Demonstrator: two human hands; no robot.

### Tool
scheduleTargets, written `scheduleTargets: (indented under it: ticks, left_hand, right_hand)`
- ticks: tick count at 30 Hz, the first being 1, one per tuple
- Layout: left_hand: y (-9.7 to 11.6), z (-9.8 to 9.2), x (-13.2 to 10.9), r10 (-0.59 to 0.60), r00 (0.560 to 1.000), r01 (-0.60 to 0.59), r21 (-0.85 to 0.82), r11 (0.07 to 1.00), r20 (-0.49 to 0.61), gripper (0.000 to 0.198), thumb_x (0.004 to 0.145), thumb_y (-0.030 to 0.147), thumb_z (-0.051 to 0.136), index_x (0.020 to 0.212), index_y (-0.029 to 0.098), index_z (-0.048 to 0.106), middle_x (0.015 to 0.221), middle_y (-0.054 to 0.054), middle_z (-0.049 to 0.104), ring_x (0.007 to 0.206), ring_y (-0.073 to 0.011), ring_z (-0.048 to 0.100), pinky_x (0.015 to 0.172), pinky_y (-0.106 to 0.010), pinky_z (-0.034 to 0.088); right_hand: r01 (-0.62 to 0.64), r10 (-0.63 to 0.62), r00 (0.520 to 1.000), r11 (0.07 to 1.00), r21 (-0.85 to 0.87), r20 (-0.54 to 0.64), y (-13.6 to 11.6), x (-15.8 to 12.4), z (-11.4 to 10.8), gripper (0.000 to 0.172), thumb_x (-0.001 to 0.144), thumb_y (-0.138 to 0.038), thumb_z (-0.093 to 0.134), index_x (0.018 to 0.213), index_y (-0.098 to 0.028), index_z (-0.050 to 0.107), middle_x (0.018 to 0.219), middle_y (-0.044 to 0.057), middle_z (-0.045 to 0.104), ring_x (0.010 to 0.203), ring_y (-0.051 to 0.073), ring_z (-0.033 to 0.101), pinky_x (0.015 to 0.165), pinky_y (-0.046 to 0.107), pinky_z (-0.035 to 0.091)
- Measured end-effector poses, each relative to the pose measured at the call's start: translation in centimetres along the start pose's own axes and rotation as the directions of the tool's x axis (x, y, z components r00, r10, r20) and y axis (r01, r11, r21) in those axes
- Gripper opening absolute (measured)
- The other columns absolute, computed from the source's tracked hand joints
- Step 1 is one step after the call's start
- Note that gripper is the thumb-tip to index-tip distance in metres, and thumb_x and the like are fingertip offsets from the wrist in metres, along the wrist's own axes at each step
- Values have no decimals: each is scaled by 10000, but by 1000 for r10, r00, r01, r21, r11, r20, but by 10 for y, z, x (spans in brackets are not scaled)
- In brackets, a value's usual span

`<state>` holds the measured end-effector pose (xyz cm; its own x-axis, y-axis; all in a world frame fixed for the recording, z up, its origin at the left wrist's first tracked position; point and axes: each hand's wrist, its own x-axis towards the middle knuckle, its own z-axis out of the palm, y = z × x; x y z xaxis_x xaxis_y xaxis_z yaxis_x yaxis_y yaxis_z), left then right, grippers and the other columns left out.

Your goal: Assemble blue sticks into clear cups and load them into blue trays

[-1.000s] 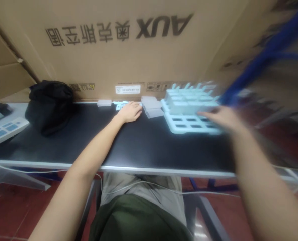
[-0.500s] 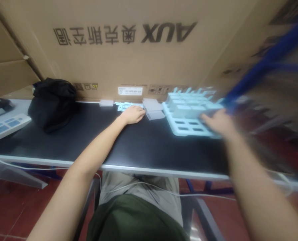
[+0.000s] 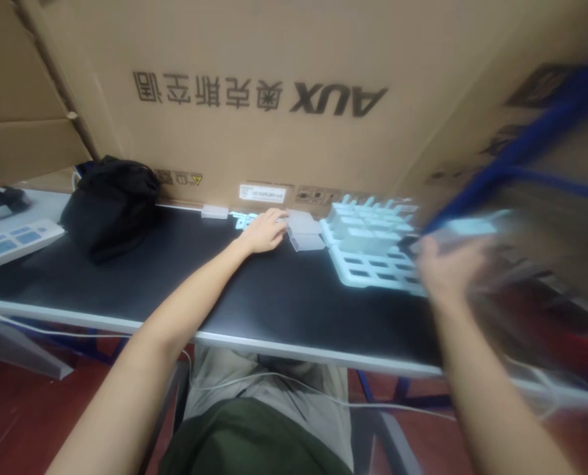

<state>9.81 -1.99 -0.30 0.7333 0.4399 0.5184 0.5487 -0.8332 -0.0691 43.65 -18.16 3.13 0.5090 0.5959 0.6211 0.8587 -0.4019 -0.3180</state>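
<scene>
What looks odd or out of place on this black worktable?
The large brown cardboard box behind the black table stands upside down: its AUX print reads inverted. A black cloth bag lies slumped at the left. Nothing looks spilled.

A long bench (image 3: 274, 297) with a black top and a pale metal front edge carries everything. At its 10 o'clock lies a slumped black bag (image 3: 111, 204); toward 12 o'clock, along the back edge, sit a small pale block (image 3: 215, 212) and some clear plastic pieces (image 3: 304, 232), with the left hand (image 3: 264, 231) resting flat just beside them. At 2 o'clock lies a pale blue tray (image 3: 373, 260) of compartments, some filled with pale blocks, its right side blurred.
</scene>
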Motion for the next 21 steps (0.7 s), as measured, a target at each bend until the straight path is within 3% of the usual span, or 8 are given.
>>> scheduleTargets:
  ticks: [3,7,11,14,18,21]
  left_hand:
    - [-8,-8,7,-172,975,165,-59,985,-142,243,1040,218,457,1101,193,691,1362,-131,659,1298,-267,577,1115,-457,511]
    - [-25,-19,3,-392,886,384,-80,920,-247,295,1080,214,356,1151,195,642,1215,-126,671,1200,-249,596,1099,-432,512]
    - [-42,-31,-30,-420,893,436,75,897,-164,282,1073,290,397,1172,206,647,1266,-151,651,1250,-329,560,1111,-515,474]
    - [-55,-41,-59,-437,895,446,182,876,-89,313,1075,332,390,1179,196,653,1291,-169,637,1276,-361,542,1113,-525,459]
    - [-66,-43,-76,-536,840,538,234,810,-76,297,1054,334,426,1190,195,650,1319,-179,625,1300,-381,532,1096,-520,469]
    - [-69,-38,-76,-546,836,539,251,804,-49,275,1029,323,466,1182,189,651,1321,-180,619,1284,-380,537,1081,-520,475]
  right_hand:
    - [45,-74,989,974,222,126,-32,-15,-9,742,865,-476,479,1482,-75,380,1243,313,682,1144,435,684,954,496,552]
    - [347,-397,881,912,219,257,-96,-14,-8,626,934,-576,412,1391,-156,492,1238,265,678,1090,417,670,909,494,530]
    - [593,-602,728,793,139,329,-169,11,8,718,928,-707,425,1374,-158,544,1193,253,718,1077,428,675,906,502,507]
    - [708,-672,615,701,86,412,-212,30,24,726,896,-703,515,1371,-158,587,1191,249,738,1122,439,677,944,509,488]
    - [750,-677,582,661,26,451,-244,37,32,698,890,-633,577,1311,-83,660,1216,291,728,1154,475,688,957,520,490]
    - [757,-671,571,654,13,473,-256,32,28,664,892,-596,589,1298,-81,690,1215,287,737,1167,476,694,965,518,491]
